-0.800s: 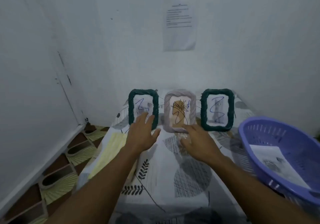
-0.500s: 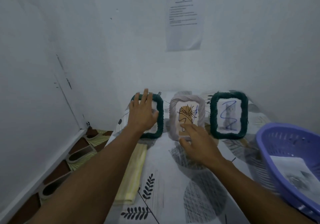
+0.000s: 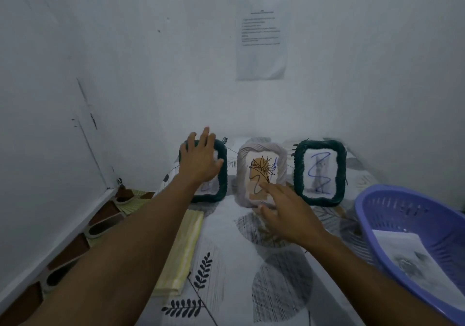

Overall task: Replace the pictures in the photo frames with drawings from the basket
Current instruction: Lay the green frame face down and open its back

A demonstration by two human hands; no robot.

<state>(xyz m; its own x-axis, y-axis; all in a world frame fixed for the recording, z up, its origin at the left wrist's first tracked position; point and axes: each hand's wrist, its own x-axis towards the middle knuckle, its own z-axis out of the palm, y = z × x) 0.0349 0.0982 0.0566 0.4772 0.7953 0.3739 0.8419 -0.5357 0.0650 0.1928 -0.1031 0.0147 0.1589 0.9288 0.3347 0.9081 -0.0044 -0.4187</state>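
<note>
The left hand [image 3: 201,160] spreads over the leftmost green photo frame [image 3: 222,183] standing in the row, likely light and tippy, best gripped by its side edges, while the right hand [image 3: 289,216] hovers, fingers relaxed

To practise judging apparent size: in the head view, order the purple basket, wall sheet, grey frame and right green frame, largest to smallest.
1. Purple basket, nearest and partly cut off.
2. Wall sheet.
3. Grey frame and right green frame look alike; no ranking.
</note>
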